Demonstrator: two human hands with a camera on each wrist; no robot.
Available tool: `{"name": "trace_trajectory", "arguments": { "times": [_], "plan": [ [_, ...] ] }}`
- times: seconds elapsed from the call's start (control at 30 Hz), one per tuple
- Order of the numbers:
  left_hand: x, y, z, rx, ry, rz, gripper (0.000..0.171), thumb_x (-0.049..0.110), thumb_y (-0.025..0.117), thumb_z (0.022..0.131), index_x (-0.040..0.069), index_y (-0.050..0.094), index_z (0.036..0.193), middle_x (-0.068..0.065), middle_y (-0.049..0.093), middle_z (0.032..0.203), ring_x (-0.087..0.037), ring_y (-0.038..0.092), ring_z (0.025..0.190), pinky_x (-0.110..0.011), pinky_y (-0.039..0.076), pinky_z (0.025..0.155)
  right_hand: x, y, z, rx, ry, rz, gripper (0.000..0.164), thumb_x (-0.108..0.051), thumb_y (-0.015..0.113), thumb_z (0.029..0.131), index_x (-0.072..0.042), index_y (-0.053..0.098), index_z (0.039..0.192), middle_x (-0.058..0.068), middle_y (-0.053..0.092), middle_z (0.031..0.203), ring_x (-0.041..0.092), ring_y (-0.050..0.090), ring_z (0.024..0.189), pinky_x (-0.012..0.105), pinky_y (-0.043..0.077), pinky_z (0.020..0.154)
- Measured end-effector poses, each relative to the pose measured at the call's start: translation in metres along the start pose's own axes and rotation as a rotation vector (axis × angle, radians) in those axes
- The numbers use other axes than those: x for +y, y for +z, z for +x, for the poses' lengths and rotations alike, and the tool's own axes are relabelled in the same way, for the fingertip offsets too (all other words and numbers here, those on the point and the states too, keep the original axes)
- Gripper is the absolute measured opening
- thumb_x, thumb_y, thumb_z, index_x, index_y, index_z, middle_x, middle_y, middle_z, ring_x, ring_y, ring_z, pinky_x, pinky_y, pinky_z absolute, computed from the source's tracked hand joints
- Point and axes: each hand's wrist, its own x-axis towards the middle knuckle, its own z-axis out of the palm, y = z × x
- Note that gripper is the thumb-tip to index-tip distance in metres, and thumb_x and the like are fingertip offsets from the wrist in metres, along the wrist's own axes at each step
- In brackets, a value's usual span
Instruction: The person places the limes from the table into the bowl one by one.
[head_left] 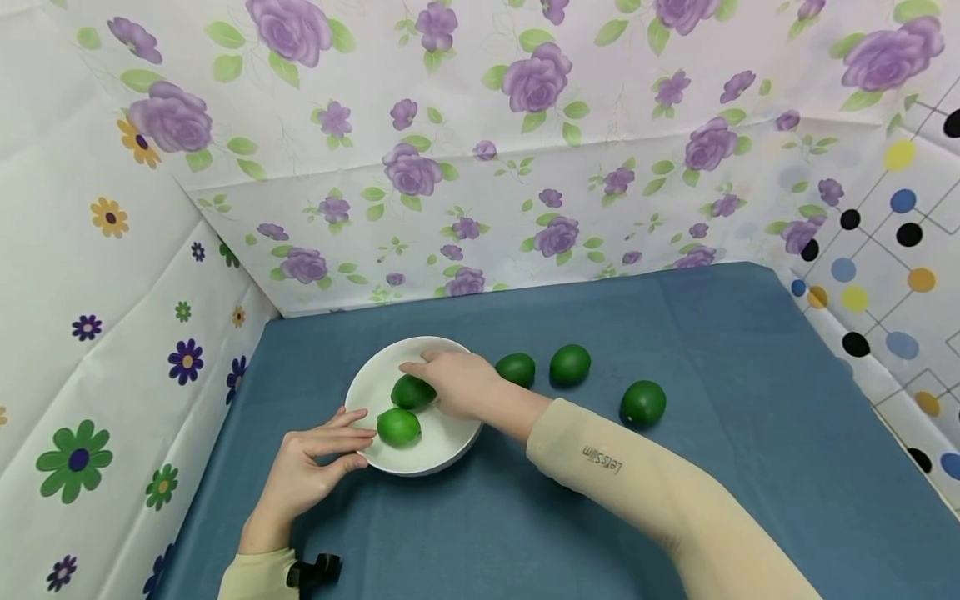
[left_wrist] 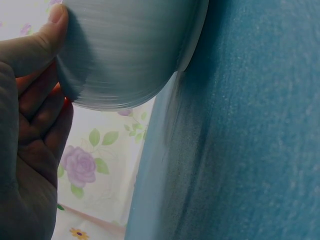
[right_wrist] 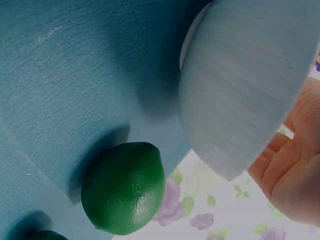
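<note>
A white bowl [head_left: 442,437] stands on the blue cloth, with a bright green lime [head_left: 398,427] lying inside it. My left hand [head_left: 307,467] holds the bowl's near-left rim; the left wrist view shows its thumb [left_wrist: 52,25] against the bowl's outer wall [left_wrist: 125,55]. Reaching over the far-right rim, my right hand [head_left: 461,385] has its fingers around a darker green lime [head_left: 411,392] low in the bowl, touching or close to the bright one. In the right wrist view the bowl's wall [right_wrist: 245,95] hides the fingertips and that lime.
To the right of the bowl, three more green limes lie on the cloth: one close by the right wrist [head_left: 516,369], one farther back [head_left: 570,365] and one beyond the forearm [head_left: 642,404]. Flower-printed sheets [head_left: 412,225] wall the table's back and left; a dotted sheet [head_left: 892,275] hangs right.
</note>
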Motion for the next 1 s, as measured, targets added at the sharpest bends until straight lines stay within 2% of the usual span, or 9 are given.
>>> {"name": "trace_trajectory", "arguments": {
  "times": [0.1, 0.37, 0.7, 1.0],
  "plan": [
    [0.000, -0.001, 0.000, 0.001, -0.006, 0.008, 0.037, -0.019, 0.088, 0.072, -0.003, 0.084, 0.105, -0.014, 0.081, 0.109, -0.020, 0.066, 0.133, -0.037, 0.038, 0.127, 0.003, -0.003, -0.004, -0.001, 0.002, 0.029, 0.071, -0.020, 0.078, 0.100, -0.035, 0.049, 0.162, 0.004, 0.050, 0.164, 0.023, 0.059, 0.138, 0.039, 0.065, 0.091],
    [0.001, -0.001, 0.000, 0.001, -0.010, 0.021, 0.037, -0.018, 0.089, 0.072, -0.003, 0.084, 0.105, -0.012, 0.081, 0.109, -0.020, 0.066, 0.133, -0.038, 0.038, 0.127, 0.015, -0.009, -0.013, 0.051, -0.066, 0.113, 0.062, -0.024, 0.078, 0.102, -0.028, 0.055, 0.159, 0.008, 0.053, 0.161, 0.026, 0.063, 0.134, 0.038, 0.066, 0.086],
    [-0.001, 0.001, 0.001, 0.010, 0.007, 0.001, 0.037, -0.019, 0.088, 0.071, -0.004, 0.084, 0.105, -0.014, 0.081, 0.108, -0.023, 0.067, 0.131, -0.038, 0.038, 0.127, 0.027, -0.014, -0.033, 0.148, -0.136, 0.330, 0.044, -0.027, 0.073, 0.106, -0.016, 0.067, 0.148, 0.006, 0.063, 0.151, 0.024, 0.061, 0.138, 0.044, 0.058, 0.111],
    [0.002, 0.002, 0.001, 0.019, 0.018, -0.008, 0.039, -0.021, 0.088, 0.070, -0.004, 0.084, 0.105, -0.016, 0.081, 0.107, -0.023, 0.067, 0.131, -0.038, 0.039, 0.127, 0.038, -0.014, -0.047, 0.175, -0.108, 0.417, 0.040, -0.028, 0.072, 0.106, -0.020, 0.069, 0.145, 0.004, 0.065, 0.149, 0.023, 0.061, 0.138, 0.040, 0.058, 0.110]
  ]
}}
